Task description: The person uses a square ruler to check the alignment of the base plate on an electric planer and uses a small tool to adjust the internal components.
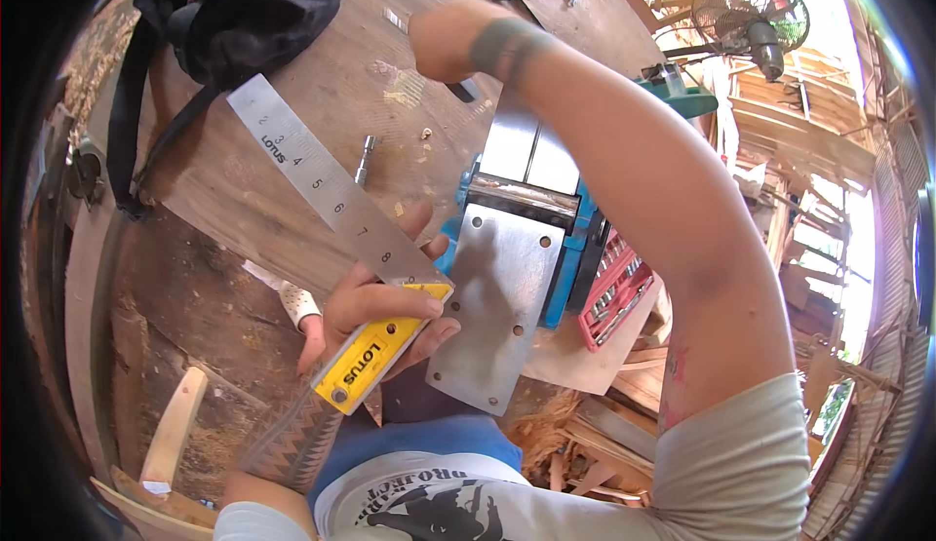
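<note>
Nearby, a red case (588, 333) holds metal bits (618, 318); left hand (363, 309) clasps a square (336, 205), grip of right hand (453, 40) unclear.

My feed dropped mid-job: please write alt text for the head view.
A person's left hand grips a yellow-handled steel try square near the drilled steel plate of a blue planer-like machine. The right hand reaches over the wooden workbench; whether it holds anything is unclear. A black bag lies upper left.

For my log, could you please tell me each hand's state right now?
Left hand: closed around the yellow-handled steel try square.
Right hand: over the brown wooden table; open, closed or holding cannot be told.
</note>
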Available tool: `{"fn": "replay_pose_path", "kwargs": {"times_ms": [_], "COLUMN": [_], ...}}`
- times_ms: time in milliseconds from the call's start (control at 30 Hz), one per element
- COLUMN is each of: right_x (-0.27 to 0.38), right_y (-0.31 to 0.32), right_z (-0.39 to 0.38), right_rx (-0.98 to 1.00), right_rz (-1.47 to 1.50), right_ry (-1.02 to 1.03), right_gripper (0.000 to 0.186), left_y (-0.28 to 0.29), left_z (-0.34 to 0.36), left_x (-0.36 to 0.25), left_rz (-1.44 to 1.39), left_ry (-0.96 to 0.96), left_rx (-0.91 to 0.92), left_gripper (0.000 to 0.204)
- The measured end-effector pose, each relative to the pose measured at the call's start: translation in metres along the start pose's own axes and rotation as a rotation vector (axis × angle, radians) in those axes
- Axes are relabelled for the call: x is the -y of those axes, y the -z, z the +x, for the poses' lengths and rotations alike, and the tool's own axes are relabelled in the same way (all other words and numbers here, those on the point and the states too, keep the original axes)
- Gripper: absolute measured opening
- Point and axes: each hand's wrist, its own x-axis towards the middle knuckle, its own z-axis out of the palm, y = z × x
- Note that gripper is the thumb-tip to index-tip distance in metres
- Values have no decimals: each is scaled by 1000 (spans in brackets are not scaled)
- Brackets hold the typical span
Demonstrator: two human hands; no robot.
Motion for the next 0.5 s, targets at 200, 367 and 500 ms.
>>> {"fn": "replay_pose_path", "kwargs": {"times_ms": [200,367,500], "right_x": [1,9,8], "right_y": [23,-10,-19], "right_z": [-173,-237,-252], "right_rx": [-622,-601,-672], "right_rz": [742,794,631], "right_ry": [94,54,83], "right_gripper": [20,19,22], "left_y": [-7,-14,-21], "left_z": [13,38,41], "left_x": [13,18,17], "left_rz": [-102,207,282], "left_ry": [141,27,52], "left_rx": [12,175,231], "left_gripper": [52,48,52]}}
